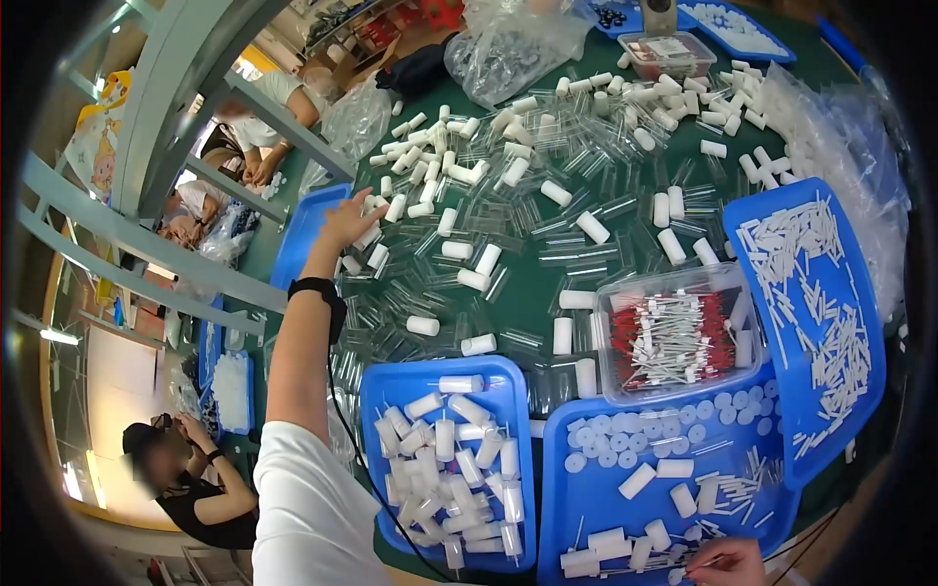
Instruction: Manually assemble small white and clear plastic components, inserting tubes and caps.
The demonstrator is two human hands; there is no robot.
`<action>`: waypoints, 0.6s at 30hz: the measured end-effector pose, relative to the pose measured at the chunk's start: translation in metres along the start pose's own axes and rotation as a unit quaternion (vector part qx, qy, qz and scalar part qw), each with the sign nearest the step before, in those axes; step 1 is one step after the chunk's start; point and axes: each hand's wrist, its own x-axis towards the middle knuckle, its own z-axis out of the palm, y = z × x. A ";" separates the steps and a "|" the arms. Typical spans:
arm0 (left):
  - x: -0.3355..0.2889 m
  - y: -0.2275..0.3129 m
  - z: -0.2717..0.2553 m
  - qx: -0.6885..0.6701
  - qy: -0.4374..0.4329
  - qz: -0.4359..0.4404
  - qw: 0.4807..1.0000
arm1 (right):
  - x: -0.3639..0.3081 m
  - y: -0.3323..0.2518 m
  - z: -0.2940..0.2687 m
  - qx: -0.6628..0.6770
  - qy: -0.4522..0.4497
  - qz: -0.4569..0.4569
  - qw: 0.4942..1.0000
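Note:
My left hand [347, 223] is stretched toward the far left of the green table, fingers spread, at the edge of a scatter of white cylinders [515, 172]. One or two cylinders lie right by its fingertips; whether it touches them I cannot tell. My right hand [725, 564] is low in a blue tray [598, 493], partly cut off by the lower edge. Its fingers are curled together over small white parts, and what they hold is hidden. Inside that tray are white discs [630, 423], short white sticks [750, 488] and several white cylinders [637, 480].
Left of it, another blue tray [508, 372] holds capped clear tubes. A clear box [608, 389] contains red-and-white thin pieces. White sticks fill the right blue tray [793, 391]. Loose clear tubes [586, 249] cover the table. Grey metal bars [156, 256] and other people are at left.

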 end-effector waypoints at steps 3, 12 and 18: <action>-0.002 0.007 0.007 -0.101 0.017 0.038 0.994 | 0.000 0.000 -0.001 -0.004 0.001 0.008 1.000; 0.003 0.002 0.012 -0.149 0.045 0.097 0.983 | 0.002 -0.006 -0.001 0.000 -0.026 0.012 1.000; -0.017 0.041 0.010 -0.157 0.070 0.126 0.977 | 0.001 -0.006 -0.002 -0.005 -0.028 0.017 0.999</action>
